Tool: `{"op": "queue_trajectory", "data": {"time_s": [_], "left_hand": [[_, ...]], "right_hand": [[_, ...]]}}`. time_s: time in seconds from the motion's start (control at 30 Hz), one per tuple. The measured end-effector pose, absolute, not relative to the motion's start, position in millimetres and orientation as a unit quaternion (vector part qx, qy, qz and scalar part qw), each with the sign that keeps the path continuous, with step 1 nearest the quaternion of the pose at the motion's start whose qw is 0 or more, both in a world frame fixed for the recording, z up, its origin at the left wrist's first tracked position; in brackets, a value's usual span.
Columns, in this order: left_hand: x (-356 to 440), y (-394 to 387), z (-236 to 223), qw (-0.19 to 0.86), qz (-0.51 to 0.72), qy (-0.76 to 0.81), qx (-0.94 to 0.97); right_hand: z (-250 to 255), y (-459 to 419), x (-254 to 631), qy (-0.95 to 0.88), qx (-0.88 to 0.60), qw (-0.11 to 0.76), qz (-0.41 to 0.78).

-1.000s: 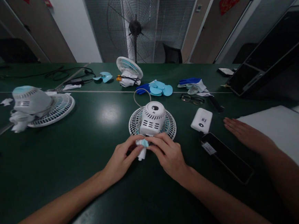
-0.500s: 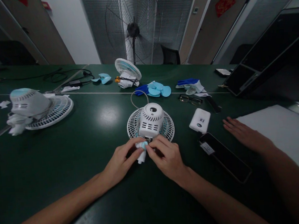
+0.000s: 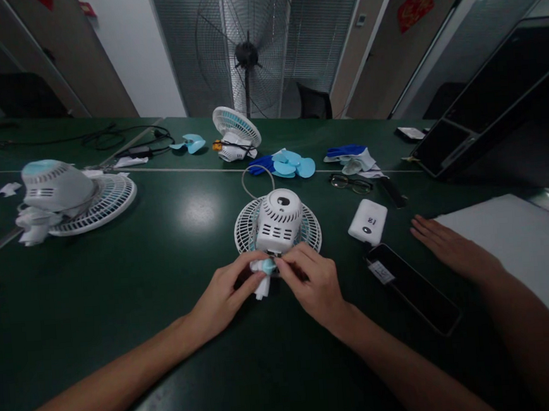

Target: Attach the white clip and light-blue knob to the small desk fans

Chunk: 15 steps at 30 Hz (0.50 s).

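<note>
A small white fan lies grille-down on the green table in front of me, its motor housing facing up. At its near end is a small light-blue and white joint piece, with a white stem pointing toward me. My left hand pinches this joint piece from the left between thumb and fingers. From the right, my right hand has its thumb and fingertips closed at the light-blue part's edge. Whatever small part sits between those right fingertips is hidden.
Another fan lies at left; a third stands at the back. Light-blue blades, gloves, glasses, a white power bank and a phone lie around. Another person's hand rests at right.
My right fingertips have shifted slightly around the joint piece, and more of its light-blue part shows. My left hand keeps its hold. The fan stays in place; the view moves slightly.
</note>
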<state>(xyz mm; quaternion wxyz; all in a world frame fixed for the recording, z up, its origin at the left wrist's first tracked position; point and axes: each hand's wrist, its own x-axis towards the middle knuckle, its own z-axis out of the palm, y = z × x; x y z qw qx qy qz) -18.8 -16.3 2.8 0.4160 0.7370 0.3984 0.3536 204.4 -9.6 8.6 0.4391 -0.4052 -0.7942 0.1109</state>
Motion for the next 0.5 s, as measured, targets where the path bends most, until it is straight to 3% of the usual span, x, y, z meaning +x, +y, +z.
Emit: {"op": "queue_trajectory", "data": {"time_s": [0.5], "left_hand": [[-18.4,-16.1,1.3,0.404,0.356,0.401,0.741]], "right_hand": [[8.8,-15.3,192.2,-0.763,-0.415,0.465,0.173]]}}
